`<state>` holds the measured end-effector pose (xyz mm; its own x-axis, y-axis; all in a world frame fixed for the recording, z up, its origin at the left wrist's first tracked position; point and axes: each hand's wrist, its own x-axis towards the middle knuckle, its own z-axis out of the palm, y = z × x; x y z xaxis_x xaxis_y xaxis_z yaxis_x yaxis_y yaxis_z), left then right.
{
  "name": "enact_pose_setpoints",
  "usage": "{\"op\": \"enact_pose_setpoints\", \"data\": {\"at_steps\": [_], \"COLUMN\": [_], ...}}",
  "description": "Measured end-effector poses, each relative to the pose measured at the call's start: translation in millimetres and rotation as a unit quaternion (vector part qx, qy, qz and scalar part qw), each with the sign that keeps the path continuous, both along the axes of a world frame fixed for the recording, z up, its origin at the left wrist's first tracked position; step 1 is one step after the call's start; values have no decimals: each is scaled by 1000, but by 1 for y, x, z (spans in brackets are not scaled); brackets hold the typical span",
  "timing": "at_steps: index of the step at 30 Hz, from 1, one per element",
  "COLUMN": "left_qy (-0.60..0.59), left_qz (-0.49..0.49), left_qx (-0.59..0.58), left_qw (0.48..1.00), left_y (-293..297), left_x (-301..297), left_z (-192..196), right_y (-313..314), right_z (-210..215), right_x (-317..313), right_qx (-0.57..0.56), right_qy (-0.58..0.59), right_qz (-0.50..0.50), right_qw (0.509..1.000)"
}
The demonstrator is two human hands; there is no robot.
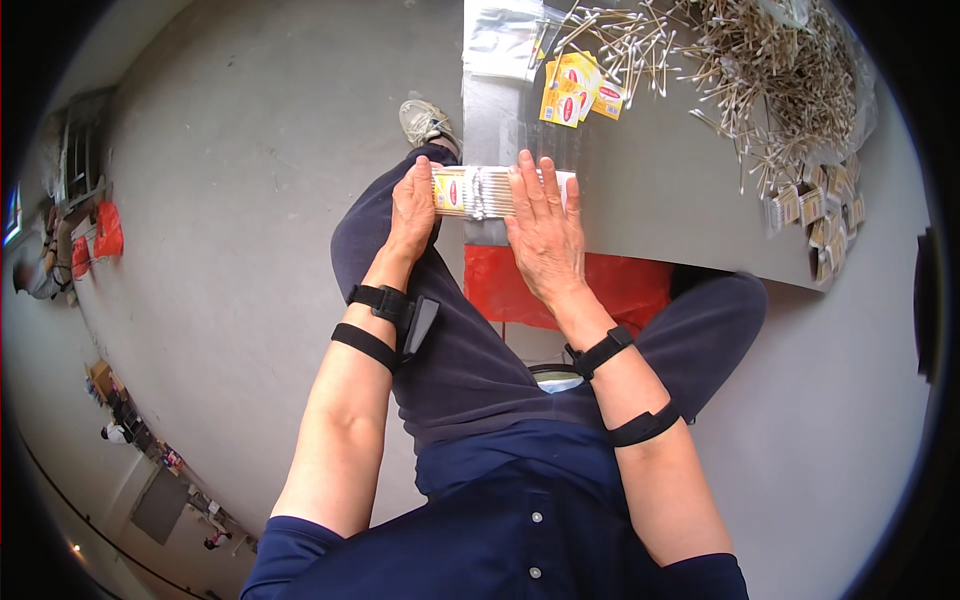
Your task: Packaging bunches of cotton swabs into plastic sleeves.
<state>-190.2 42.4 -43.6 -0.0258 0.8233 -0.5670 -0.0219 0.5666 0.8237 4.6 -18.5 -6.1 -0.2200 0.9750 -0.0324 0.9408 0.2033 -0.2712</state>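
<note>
While you sit at the grey desk (660,200), a packed bundle of cotton swabs (480,192) in a clear sleeve lies across the desk's near edge, close to its near-left corner, with its left end jutting out past the desk. Your left hand (412,212) cups that left end, fingers curled around it and the thumb on top, so the hand is closed on the bundle from the side. Your right hand (545,228) lies flat and open over the bundle's right half, fingers stretched and slightly spread, pressing down on it rather than gripping; the fingertips reach just beyond its far side. The bundle therefore sits between your two hands, touching both, with a yellow and red label (451,190) showing just beside your left thumb. Farther in, near the desk's far-left corner, lies a stack of clear plastic bags (500,45), and just beside it a few loose yellow label cards (578,88). A large heap of loose cotton swabs (760,70) covers the far-right part of the desk, and several finished packs (815,210) lie along its right edge. A red bag (610,285) hangs under the near edge above your knees.
</note>
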Motion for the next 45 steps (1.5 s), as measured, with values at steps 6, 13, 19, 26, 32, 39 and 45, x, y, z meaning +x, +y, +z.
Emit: {"op": "enact_pose_setpoints", "data": {"at_steps": [6,13,19,26,32,39,45], "left_qy": [1,2,-21,113,233,356,265], "left_qz": [4,0,9,-31,-34,-65,-26], "left_qx": [21,-11,0,1,55,90,110], "left_qw": [1000,1000,1000,993,970,928,958], "left_y": [-2,0,0,5,5,5,0], "left_x": [-1,-2,-5,-2,-3,13,6], "left_z": [-3,-3,-6,22,23,52,39], "right_y": [-1,-1,1,0,0,-1,1], "right_z": [0,-1,-2,-2,2,-4,-4], "right_x": [-4,-5,-10,-8,-15,-17,-19], "right_qx": [0,9,10,6,0,1,1], "right_qy": [32,22,24,16,56,91,90], "right_qz": [-11,-4,0,-5,-23,-33,-25], "right_qw": [999,1000,1000,1000,998,995,996]}}
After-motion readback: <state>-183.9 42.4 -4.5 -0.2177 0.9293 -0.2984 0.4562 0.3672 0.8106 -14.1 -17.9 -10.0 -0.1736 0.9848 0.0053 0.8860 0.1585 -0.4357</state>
